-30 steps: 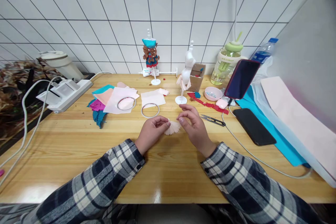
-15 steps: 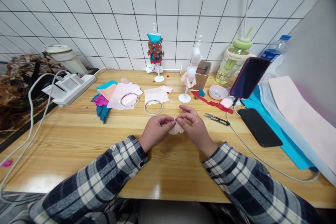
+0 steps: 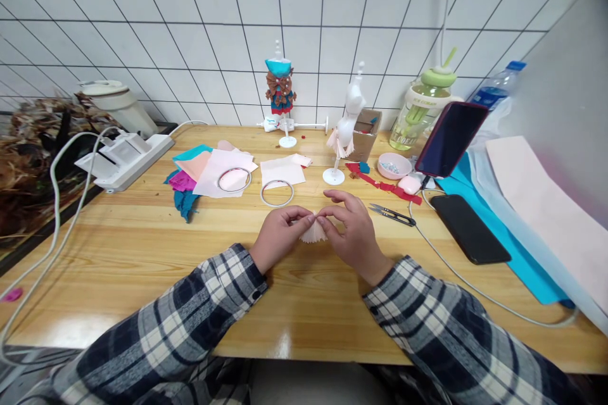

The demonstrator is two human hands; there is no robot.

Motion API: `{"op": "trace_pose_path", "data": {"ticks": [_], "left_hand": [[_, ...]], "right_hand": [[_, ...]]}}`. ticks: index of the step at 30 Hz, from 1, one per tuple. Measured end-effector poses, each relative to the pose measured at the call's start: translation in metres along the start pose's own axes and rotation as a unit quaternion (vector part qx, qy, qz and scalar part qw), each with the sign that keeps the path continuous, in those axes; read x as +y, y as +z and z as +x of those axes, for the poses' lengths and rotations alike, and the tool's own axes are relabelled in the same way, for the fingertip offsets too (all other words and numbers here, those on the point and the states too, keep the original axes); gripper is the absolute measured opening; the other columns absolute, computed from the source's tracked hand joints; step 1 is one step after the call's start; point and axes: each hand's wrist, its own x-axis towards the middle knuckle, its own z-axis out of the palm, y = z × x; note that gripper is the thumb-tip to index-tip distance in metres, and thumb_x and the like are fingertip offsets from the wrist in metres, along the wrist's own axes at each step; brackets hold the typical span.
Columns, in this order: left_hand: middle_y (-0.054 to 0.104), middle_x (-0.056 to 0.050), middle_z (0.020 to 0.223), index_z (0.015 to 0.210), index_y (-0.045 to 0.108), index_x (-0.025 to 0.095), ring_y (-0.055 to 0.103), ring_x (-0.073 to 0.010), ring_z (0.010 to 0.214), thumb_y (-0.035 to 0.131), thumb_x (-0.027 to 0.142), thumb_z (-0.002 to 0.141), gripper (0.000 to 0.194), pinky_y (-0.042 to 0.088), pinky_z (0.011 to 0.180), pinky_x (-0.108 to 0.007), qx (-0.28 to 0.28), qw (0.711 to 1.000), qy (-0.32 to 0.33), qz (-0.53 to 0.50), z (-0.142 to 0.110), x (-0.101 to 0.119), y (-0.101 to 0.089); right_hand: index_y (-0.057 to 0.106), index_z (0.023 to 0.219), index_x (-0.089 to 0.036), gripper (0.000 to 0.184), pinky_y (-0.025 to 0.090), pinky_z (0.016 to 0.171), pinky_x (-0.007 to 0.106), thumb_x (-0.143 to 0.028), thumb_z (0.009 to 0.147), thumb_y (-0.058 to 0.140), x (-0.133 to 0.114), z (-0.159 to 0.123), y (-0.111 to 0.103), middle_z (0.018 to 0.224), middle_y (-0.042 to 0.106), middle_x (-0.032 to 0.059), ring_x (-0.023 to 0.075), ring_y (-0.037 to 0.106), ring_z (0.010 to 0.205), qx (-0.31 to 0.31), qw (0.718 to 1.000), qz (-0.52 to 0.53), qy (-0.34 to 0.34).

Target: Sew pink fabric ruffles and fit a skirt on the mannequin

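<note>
Two bare hands are engaged on one pale pink pleated piece, located just below the centre of the frame. The left hand has thumb and forefinger clamped on its narrow upper edge; the right hand pinches the same edge beside it, its remaining fingers loosely curled and raised apart. The piece fans out downward to a jagged hem. Whether that hem touches the wooden surface cannot be determined.

Handling assessment: the material appears thin and likely to crease or tear. Pressure should be confined to the gathered edge, with the left pinch firm and the right working in small, even folds close beside it. Folds of equal depth, level along the top, would let the hem spread evenly. Pulling the hands apart would risk opening the pleats; pressing on the hem would risk flattening them.

Nearby items: a metal ring lies just beyond the left hand, and black-handled snips lie to the right of the right hand. Above the hands, right of centre, a white dress form stands upright, bearing a pale pink frill around its lower part.
</note>
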Motion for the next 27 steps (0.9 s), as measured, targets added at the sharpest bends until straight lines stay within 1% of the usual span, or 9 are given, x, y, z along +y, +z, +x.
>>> {"op": "trace_pose_path", "data": {"ticks": [6, 10, 13, 15, 17, 20, 24, 27], "left_hand": [[0.066, -0.002, 0.069, 0.076, 0.07, 0.014, 0.054, -0.0144, 0.065, 0.063, 0.04, 0.077, 0.027, 0.04, 0.06, -0.025, 0.008, 0.999, 0.013, 0.038, 0.001, -0.001, -0.002], [0.065, -0.002, 0.07, 0.077, 0.07, 0.013, 0.054, -0.0141, 0.064, 0.063, 0.039, 0.077, 0.026, 0.04, 0.06, -0.025, 0.004, 1.0, 0.006, 0.03, 0.001, -0.003, -0.002], [0.066, -0.003, 0.071, 0.08, 0.07, 0.013, 0.054, -0.0143, 0.064, 0.064, 0.04, 0.077, 0.028, 0.042, 0.061, -0.025, 0.005, 1.0, -0.005, 0.003, 0.002, -0.004, -0.002], [0.066, -0.003, 0.072, 0.081, 0.07, 0.013, 0.055, -0.0147, 0.065, 0.064, 0.041, 0.076, 0.029, 0.043, 0.061, -0.025, 0.014, 1.0, -0.013, -0.013, 0.002, -0.006, -0.001], [0.066, -0.004, 0.073, 0.081, 0.07, 0.013, 0.055, -0.0152, 0.066, 0.065, 0.042, 0.075, 0.03, 0.043, 0.061, -0.025, 0.021, 0.999, -0.019, -0.019, 0.003, -0.007, -0.001], [0.066, -0.004, 0.073, 0.082, 0.07, 0.013, 0.055, -0.0154, 0.066, 0.066, 0.042, 0.075, 0.03, 0.043, 0.06, -0.025, 0.023, 0.999, -0.021, -0.015, 0.004, -0.01, -0.001], [0.067, -0.005, 0.075, 0.082, 0.07, 0.013, 0.056, -0.0161, 0.068, 0.066, 0.042, 0.076, 0.03, 0.045, 0.063, -0.026, 0.024, 1.0, -0.011, -0.011, 0.004, -0.012, -0.001], [0.068, -0.006, 0.076, 0.083, 0.071, 0.014, 0.058, -0.0168, 0.069, 0.066, 0.042, 0.076, 0.03, 0.045, 0.063, -0.026, 0.024, 1.0, -0.009, -0.001, 0.003, -0.012, -0.001]], "right_hand": [[0.072, 0.087, -0.023, 0.01, 0.048, 0.089, 0.041, -0.026, 0.084, 0.063, 0.001, 0.0, -0.001, 0.117, 0.063, 0.007, 0.0198, 0.06, 0.093, 0.02, 0.999, 0.025, 0.004], [0.072, 0.093, -0.024, 0.013, 0.05, 0.086, 0.038, -0.023, 0.085, 0.062, 0.001, 0.002, 0.0, 0.116, 0.064, 0.0067, 0.0178, 0.062, 0.089, 0.014, 0.998, 0.056, -0.003], [0.072, 0.096, -0.025, 0.015, 0.05, 0.088, 0.037, -0.023, 0.086, 0.061, 0.001, 0.003, -0.001, 0.114, 0.065, 0.006, 0.0182, 0.061, 0.094, 0.008, 0.997, 0.076, -0.004], [0.07, 0.102, -0.024, 0.019, 0.049, 0.092, 0.038, -0.023, 0.084, 0.062, 0.002, 0.004, -0.002, 0.112, 0.065, 0.0071, 0.02, 0.06, 0.101, 0.02, 0.997, 0.079, 0.014], [0.071, 0.099, -0.023, 0.018, 0.049, 0.091, 0.039, -0.024, 0.082, 0.064, 0.004, 0.005, -0.002, 0.108, 0.064, 0.008, 0.0213, 0.06, 0.101, 0.03, 0.996, 0.072, 0.04], [0.074, 0.085, -0.023, 0.01, 0.05, 0.086, 0.04, -0.025, 0.08, 0.066, 0.007, 0.005, 0.001, 0.107, 0.064, 0.008, 0.0211, 0.06, 0.093, 0.023, 0.996, 0.062, 0.062], [0.076, 0.086, -0.025, 0.011, 0.049, 0.086, 0.04, -0.026, 0.08, 0.066, 0.006, 0.004, 0.003, 0.11, 0.065, 0.0066, 0.0214, 0.058, 0.094, 0.005, 0.996, 0.064, 0.069], [0.076, 0.086, -0.025, 0.011, 0.049, 0.087, 0.04, -0.027, 0.08, 0.066, 0.005, 0.003, 0.003, 0.111, 0.065, 0.0063, 0.021, 0.058, 0.094, 0.003, 0.994, 0.077, 0.075]]}}
